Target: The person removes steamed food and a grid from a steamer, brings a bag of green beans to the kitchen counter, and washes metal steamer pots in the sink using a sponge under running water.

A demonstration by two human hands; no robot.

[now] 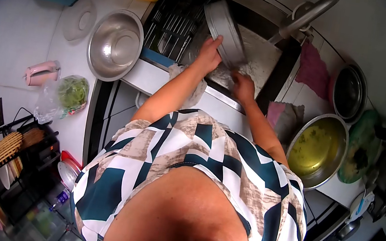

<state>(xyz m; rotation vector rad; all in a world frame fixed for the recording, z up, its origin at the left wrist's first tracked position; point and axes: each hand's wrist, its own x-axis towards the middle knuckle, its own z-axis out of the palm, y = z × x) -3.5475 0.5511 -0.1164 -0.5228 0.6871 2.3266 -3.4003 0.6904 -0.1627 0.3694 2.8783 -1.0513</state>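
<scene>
A grey metal basin [225, 34] is tipped up on its side over the sink [261, 45]. My left hand [209, 54] grips its near-left edge, fingers on the rim and outer wall. Close to the basin's lower end is my right hand [243, 87], its fingers curled closed; whether they hold the rim or something small is hard to make out. The inside of the basin faces away from me. Wet, shiny metal shows in the sink below.
A black drying rack [176, 21] covers the sink's left side, and the faucet [305, 16] arches at the back right. An empty steel bowl [114, 46] stands left. To the right are a basin of greenish-yellow liquid [317, 149], a pink cloth [314, 69] and dark pans [348, 93].
</scene>
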